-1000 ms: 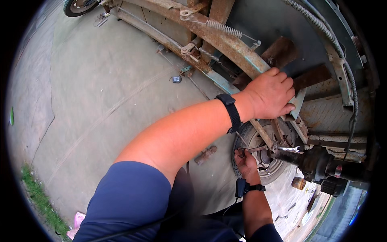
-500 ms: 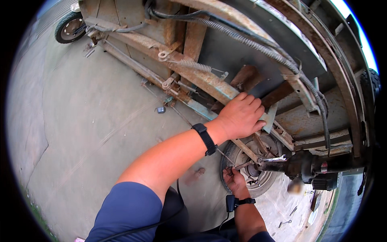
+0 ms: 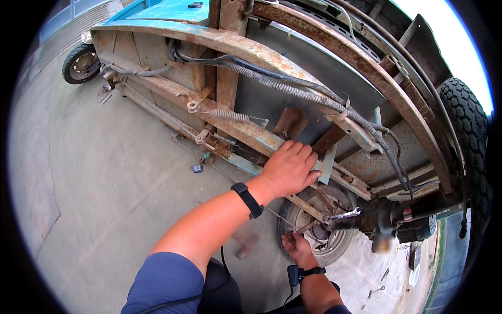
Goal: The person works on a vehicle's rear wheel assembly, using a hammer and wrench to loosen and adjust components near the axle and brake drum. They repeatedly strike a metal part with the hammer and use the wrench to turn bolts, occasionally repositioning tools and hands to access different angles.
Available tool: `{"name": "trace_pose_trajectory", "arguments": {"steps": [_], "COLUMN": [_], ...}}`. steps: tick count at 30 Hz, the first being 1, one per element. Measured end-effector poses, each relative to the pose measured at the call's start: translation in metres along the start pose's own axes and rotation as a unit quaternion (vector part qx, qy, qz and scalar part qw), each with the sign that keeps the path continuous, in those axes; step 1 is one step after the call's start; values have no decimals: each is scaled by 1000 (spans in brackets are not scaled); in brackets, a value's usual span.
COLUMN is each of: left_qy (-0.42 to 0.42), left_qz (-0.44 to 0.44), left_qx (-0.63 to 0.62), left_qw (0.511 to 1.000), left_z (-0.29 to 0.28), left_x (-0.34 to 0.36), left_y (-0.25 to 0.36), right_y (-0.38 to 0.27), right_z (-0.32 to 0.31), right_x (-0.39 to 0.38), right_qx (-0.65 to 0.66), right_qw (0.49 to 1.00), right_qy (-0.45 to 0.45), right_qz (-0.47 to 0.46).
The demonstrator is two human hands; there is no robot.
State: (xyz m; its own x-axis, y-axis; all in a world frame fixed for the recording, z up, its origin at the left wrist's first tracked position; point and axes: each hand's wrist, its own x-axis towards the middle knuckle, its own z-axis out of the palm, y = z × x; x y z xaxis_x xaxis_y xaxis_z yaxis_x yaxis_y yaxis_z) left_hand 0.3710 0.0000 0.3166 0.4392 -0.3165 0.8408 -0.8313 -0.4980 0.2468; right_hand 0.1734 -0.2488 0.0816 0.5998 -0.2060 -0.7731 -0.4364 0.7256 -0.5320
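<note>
My left hand [image 3: 291,168] is wrapped over a rusty metal frame beam [image 3: 246,128] with worn light-blue paint, on the underside of a vehicle lying tipped on its side. Lower down, my right hand [image 3: 298,247] is closed at the edge of a wheel [image 3: 337,246]. Its fingertips pinch the end of a thin metal rod [image 3: 276,213], where a short lever [image 3: 307,227] from the hub meets it; the exact grip is partly hidden. A shiny wrench [image 3: 346,214] sits on the axle [image 3: 345,224] beside the hub.
A corrugated cable conduit [image 3: 293,90] crosses the underside above my left hand, and a coil spring [image 3: 230,114] stretches along the beam. A large tyre [image 3: 463,120] stands at right, a front wheel [image 3: 82,64] at far left. Loose tools [image 3: 376,291] and a small dark box [image 3: 197,168] lie on the ground.
My view has shifted up and to the right, bringing the right-hand tyre and blue bodywork into sight. Both hands keep their places on the beam and at the rod.
</note>
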Motion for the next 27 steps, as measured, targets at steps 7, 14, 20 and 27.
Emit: {"name": "trace_pose_trajectory", "arguments": {"steps": [7,14,20,27], "left_qy": [-9,-3,1,-11], "left_qz": [-3,1,7,8], "left_qx": [5,1,10,13], "left_qw": [1000,1000,1000,1000], "left_z": [-2,0,3,2], "left_x": [2,1,0,-2], "left_y": [1,0,-1,-2], "right_y": [1,2,1,3], "right_z": [8,5,-2,4], "right_x": [-11,-8,-3,-6], "right_qx": [-24,-21,-13,-6], "right_qw": [1000,1000,1000,1000], "right_qy": [-7,-15,-18,-5], "right_qz": [2,-2,4,7]}}
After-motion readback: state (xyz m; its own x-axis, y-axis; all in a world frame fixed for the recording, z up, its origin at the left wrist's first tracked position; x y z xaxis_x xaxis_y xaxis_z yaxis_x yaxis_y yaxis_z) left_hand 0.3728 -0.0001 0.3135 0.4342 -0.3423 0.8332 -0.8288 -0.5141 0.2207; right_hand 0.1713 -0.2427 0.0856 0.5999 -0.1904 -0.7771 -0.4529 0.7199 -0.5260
